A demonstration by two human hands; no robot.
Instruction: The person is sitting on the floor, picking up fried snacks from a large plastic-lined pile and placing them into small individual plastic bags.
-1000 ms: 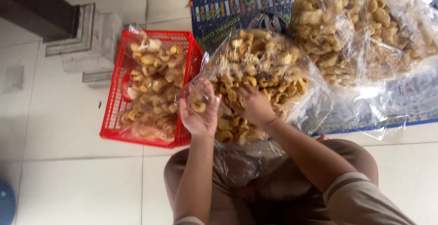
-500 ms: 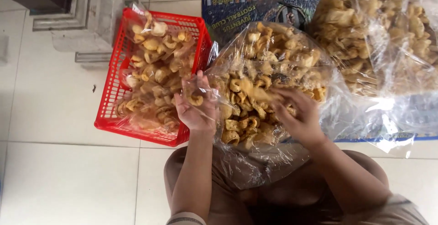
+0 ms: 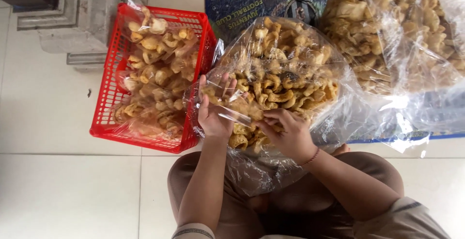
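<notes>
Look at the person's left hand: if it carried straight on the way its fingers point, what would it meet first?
The left hand points up the picture, away from the person, holding a small clear bag. Next in that line is probably the heap of crackers in the large clear bag, though depth is hard to judge.

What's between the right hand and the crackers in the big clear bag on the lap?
Nothing visible. The right hand is reaching into the open big clear bag and rests right on the crackers. The left hand holds a small clear bag beside it, next to the red basket, not in the way.
</notes>
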